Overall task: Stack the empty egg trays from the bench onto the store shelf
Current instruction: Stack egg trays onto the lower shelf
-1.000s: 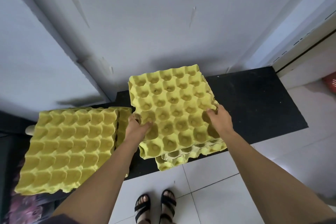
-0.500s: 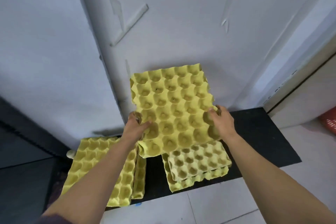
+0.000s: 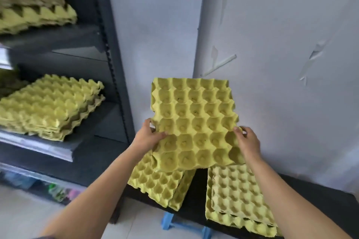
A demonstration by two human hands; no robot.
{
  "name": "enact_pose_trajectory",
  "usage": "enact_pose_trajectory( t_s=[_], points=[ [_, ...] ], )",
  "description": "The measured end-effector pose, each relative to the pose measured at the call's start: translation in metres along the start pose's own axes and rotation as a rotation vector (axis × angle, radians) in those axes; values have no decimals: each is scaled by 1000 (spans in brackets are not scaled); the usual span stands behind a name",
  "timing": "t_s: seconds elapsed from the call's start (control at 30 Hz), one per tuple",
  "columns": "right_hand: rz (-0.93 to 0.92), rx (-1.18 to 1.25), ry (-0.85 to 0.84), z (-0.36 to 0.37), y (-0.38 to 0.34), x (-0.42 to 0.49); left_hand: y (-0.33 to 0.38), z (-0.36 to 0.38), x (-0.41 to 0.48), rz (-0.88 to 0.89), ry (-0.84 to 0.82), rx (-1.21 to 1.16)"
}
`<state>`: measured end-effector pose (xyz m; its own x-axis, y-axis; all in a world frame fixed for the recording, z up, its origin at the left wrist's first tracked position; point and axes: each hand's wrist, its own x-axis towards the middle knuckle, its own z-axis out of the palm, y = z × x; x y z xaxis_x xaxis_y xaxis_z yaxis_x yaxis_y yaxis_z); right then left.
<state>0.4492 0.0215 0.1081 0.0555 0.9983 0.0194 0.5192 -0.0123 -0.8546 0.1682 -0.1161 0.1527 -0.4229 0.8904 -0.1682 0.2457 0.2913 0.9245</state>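
Egg tray (image 3: pixel 194 124), both hands: left hand (image 3: pixel 147 138) and right hand (image 3: pixel 247 142) grasping opposite edges; risk: flimsy pulp buckling, or catching the shelf (image 3: pixel 114 64) upright.

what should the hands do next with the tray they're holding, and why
Probably swing the yellow egg tray leftward toward the stack of trays on the middle shelf. The left hand and right hand grip its opposite edges, it hangs clear above the black bench, and there is open room above that stack.
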Motion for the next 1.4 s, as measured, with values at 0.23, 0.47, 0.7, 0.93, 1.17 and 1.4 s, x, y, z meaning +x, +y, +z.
enact_pose_trajectory(
  t_s=[0.23,0.47,0.7,0.93,1.17,1.4],
  points=[
    [-204,30,-338,89,-88,-54,-37,-117,-77,-122,268,-118],
    [-382,-17,-546,190,-161,-121,-90,-228,-121,-220,515,-266],
    [-358,18,-485,297,-232,-182,-123,-349,-108,-194,607,-202],
    [-223,60,-311,379,-291,-220,-133,-419,-63,49,516,1001],
    [-128,68,-222,435,-333,-218,-157,-441,1,303,341,1376],
    [-188,-16,-195,491,-358,-193,-169,-489,71,345,293,1323]
  ],
)
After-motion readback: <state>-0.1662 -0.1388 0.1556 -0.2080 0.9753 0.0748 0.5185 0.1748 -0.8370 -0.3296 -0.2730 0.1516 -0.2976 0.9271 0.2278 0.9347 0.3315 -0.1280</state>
